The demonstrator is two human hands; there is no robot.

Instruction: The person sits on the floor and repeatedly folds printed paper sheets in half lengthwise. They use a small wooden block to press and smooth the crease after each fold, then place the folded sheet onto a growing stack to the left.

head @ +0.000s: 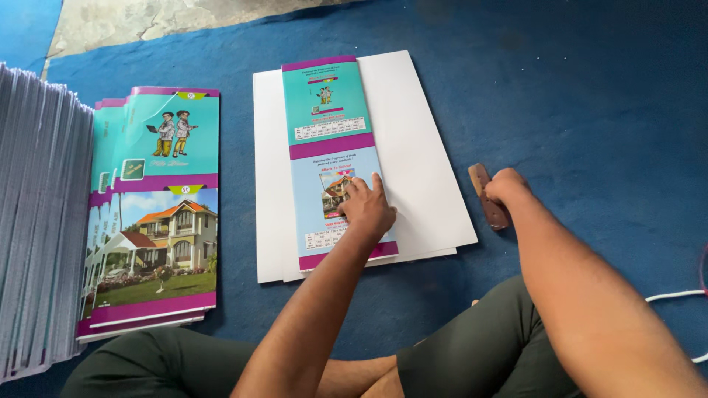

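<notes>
Blue carpet [575, 96] covering the floor, with a stack of purple-edged printed covers [155, 214] lying at its left side, a pile of grey sheet edges [33, 221] left of that stack, and a white cord [675, 297] at the carpet's right edge.

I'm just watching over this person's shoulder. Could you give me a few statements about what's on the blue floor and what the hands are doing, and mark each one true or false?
1. The left hand presses flat on a printed cover sheet that lies on white boards. True.
2. The right hand is empty. False: it rests on a small brown wooden tool on the blue carpet.
3. A stack of printed covers lies to the left of the white boards. True.
4. The cover sheet under the left hand is plain white. False: it is teal, light blue and purple with pictures.
5. The white boards lie on a table. False: they lie on the carpet.
</notes>
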